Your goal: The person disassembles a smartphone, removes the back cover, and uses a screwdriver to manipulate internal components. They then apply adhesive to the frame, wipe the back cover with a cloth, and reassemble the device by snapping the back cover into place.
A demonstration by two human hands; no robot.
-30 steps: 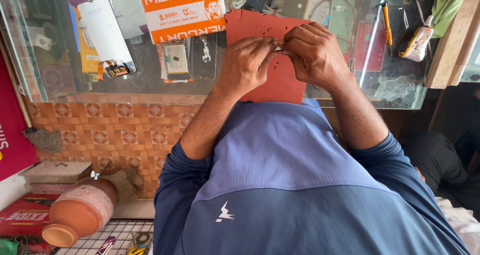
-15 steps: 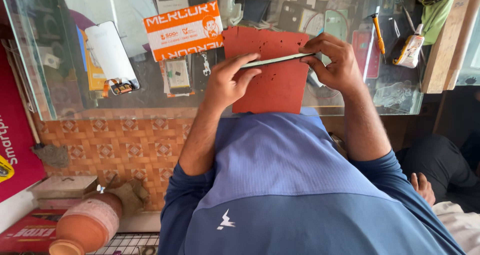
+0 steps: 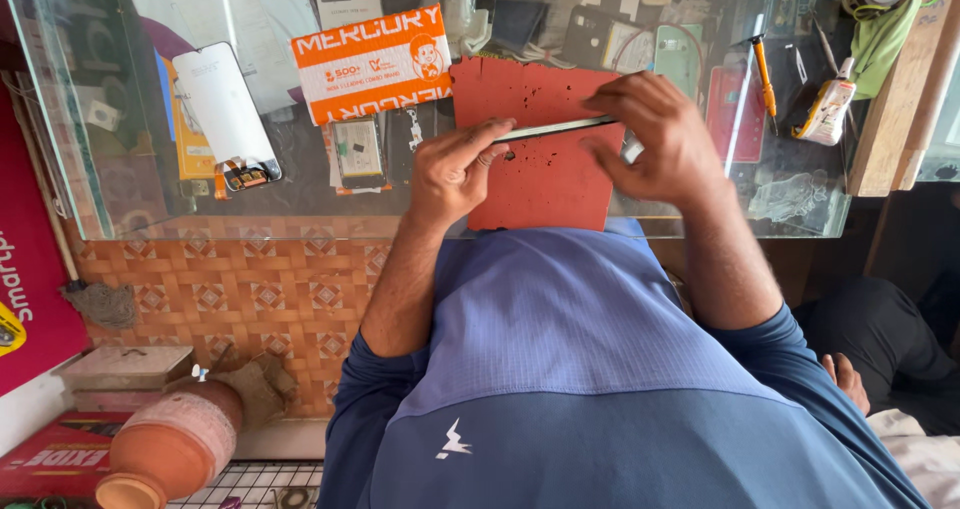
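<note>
Phone (image 3: pixel 552 129) — edge-up, gripped by both hands (image 3: pixel 560 154).

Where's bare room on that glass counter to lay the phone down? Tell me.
On the red mat under both hands. Bare glass shows left of the white screen panel too. Crowded: around the orange box, and the right side by the screwdriver and glue bottle.

Two hands hold a thin phone (image 3: pixel 555 129) on its edge over a red mat (image 3: pixel 545 184) on a glass table (image 3: pixel 130 169). The left hand (image 3: pixel 455 169) pinches one end. The right hand (image 3: pixel 660 139) grips the other end. An orange box (image 3: pixel 372 61) lies nearby.
</note>
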